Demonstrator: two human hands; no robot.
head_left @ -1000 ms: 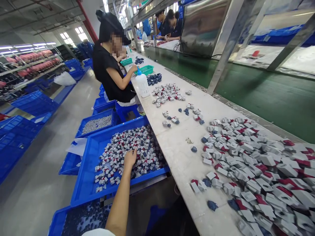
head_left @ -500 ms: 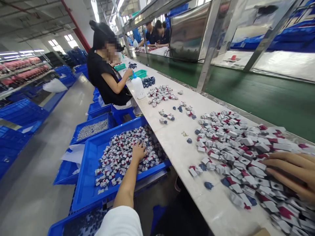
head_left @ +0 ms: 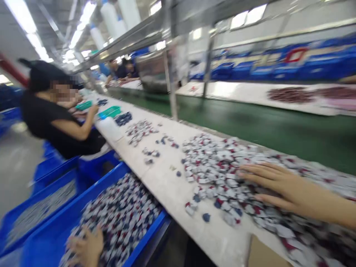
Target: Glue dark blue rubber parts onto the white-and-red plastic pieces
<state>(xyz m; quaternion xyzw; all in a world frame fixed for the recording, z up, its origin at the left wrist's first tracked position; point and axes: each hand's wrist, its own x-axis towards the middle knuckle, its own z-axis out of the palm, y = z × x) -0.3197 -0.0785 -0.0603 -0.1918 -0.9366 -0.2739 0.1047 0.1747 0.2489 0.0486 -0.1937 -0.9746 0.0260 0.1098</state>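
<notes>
My right hand [head_left: 289,189] lies spread on a large heap of small white-and-grey plastic parts with red and dark blue bits [head_left: 211,174] on the pale tabletop [head_left: 169,185]. Nothing shows held between its fingers. My left hand [head_left: 86,246] is down among similar parts [head_left: 119,215] in a blue plastic tray [head_left: 146,239], at the bottom edge of the view. Motion blur hides whether its fingers hold anything.
A co-worker in black [head_left: 55,118] sits along the table, a hand near a green basket [head_left: 109,112]. A white bottle [head_left: 108,128], dark blue parts [head_left: 124,118] and smaller heaps lie on the table. A cardboard box [head_left: 264,256] stands at its near edge.
My right hand has come in from the right onto the heap. My view has swung and tilted, with blur. My left hand stays in the tray, now lower in view.
</notes>
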